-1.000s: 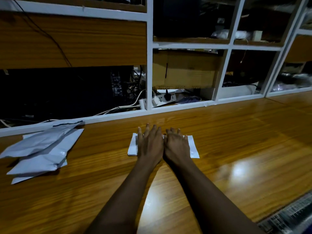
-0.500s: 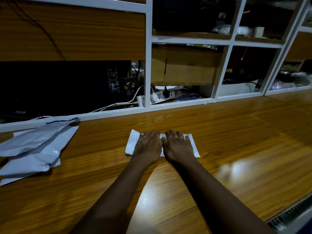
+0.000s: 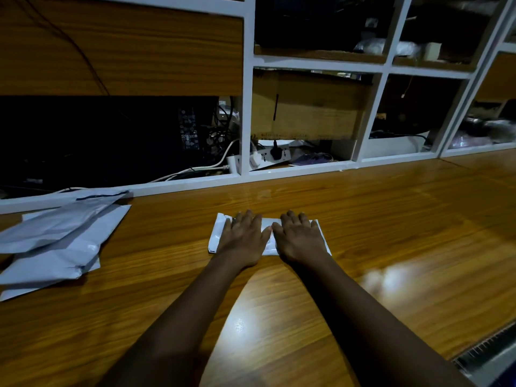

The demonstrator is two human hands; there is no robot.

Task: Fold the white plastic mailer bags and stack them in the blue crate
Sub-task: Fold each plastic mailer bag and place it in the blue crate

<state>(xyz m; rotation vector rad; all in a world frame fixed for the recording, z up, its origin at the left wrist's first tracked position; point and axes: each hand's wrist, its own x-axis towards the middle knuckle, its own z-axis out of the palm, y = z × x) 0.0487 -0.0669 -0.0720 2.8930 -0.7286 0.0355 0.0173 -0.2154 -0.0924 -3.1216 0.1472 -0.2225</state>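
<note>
A folded white mailer bag (image 3: 218,236) lies flat on the wooden tabletop (image 3: 391,233) in the middle of the view. My left hand (image 3: 244,238) presses down on its left half, fingers straight and spread. My right hand (image 3: 300,237) presses flat on its right half, a small gap between the two thumbs. A loose pile of unfolded white mailer bags (image 3: 55,238) sits at the left side of the table. The blue crate is not in view.
White-framed shelving (image 3: 247,121) runs along the table's far edge, holding a cardboard box (image 3: 307,107), a power strip (image 3: 269,156) and tangled cables (image 3: 195,170). A ribbed metal strip (image 3: 485,347) lines the table's near right edge.
My hands slid apart from side by side in the bag's centre toward its two ends, flattening it. The view shifted slightly; the pile at the left stayed put.
</note>
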